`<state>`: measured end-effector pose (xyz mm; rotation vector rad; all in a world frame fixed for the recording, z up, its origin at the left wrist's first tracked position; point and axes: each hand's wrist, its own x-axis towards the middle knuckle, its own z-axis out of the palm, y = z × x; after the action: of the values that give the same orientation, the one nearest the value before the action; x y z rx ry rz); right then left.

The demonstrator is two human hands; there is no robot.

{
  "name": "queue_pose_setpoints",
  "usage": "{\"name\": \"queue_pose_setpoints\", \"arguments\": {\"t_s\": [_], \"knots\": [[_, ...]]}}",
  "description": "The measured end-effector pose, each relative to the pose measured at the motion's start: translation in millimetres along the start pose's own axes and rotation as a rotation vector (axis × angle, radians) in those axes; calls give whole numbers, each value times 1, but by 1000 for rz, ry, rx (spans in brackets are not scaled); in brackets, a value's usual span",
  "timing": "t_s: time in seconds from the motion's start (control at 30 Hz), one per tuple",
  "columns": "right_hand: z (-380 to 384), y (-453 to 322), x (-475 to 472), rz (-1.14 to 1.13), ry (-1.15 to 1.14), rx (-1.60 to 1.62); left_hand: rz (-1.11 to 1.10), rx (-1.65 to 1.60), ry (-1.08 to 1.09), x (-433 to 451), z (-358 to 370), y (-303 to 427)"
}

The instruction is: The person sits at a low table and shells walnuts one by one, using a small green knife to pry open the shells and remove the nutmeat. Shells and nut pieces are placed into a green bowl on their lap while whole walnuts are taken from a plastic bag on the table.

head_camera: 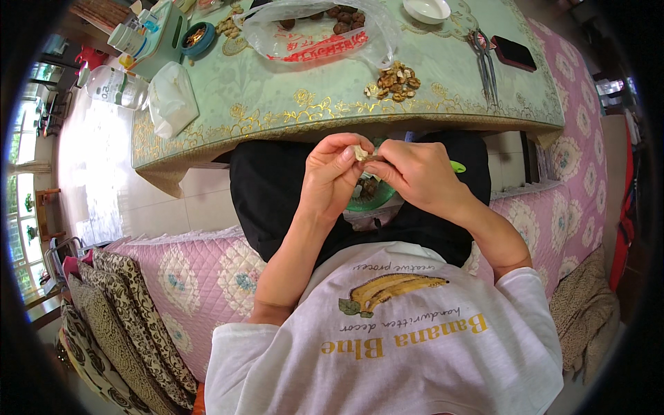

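Observation:
Above my lap, my left hand pinches a pale walnut kernel piece between thumb and fingers. My right hand meets it from the other side, its fingertips closed on a thin brown walnut fragment that touches the kernel. Whether that fragment is skin or shell is too small to tell. Below both hands, partly covered by them, a green plastic basin holds walnut shell bits. On the table ahead lies a pile of shelled walnut kernels.
The cloth-covered table carries a plastic bag with whole walnuts, a white bowl, metal pliers and a phone. Leftward are a blue pot, a clear plastic jar and a white plastic container.

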<state>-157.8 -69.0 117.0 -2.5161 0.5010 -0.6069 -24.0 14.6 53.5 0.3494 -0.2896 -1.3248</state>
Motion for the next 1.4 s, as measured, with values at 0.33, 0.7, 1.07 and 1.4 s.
{"name": "queue_pose_setpoints", "arguments": {"t_s": [0.33, 0.7, 1.07, 1.4], "knots": [[-6, -1, 0, -76, 18, -212, 29, 84, 7, -2, 11, 3], [-7, 1, 1, -81, -29, -228, 5, 128, 127, -4, 14, -1], [-9, 0, 2, -90, -19, -266, 22, 168, 171, -4, 20, 1], [-9, 1, 1, -99, -10, -266, 42, 208, 146, -5, 20, 2]]}}
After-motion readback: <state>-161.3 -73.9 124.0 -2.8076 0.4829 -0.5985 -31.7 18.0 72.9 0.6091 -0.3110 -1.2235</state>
